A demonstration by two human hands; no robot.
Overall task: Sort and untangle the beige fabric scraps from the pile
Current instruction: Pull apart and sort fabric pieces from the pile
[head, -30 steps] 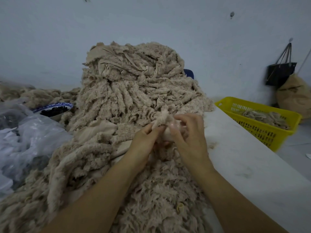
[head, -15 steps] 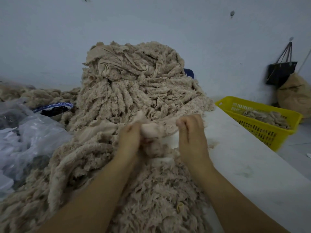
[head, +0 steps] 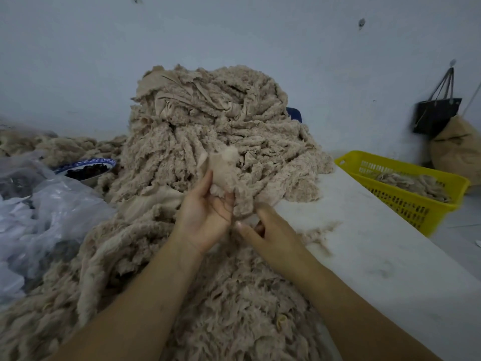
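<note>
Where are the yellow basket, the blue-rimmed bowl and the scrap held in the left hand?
yellow basket [head: 406, 207], head view, front wall.
blue-rimmed bowl [head: 102, 161], head view, far rim.
scrap [head: 224, 170], head view, fluffy middle above the left hand [head: 205, 214].

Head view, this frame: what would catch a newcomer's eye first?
The tall pile of beige fabric scraps fills the middle and runs toward the camera. In front of it, the left hand lifts one fluffy scrap while the right hand sits lower. A yellow basket stands at right.
</note>
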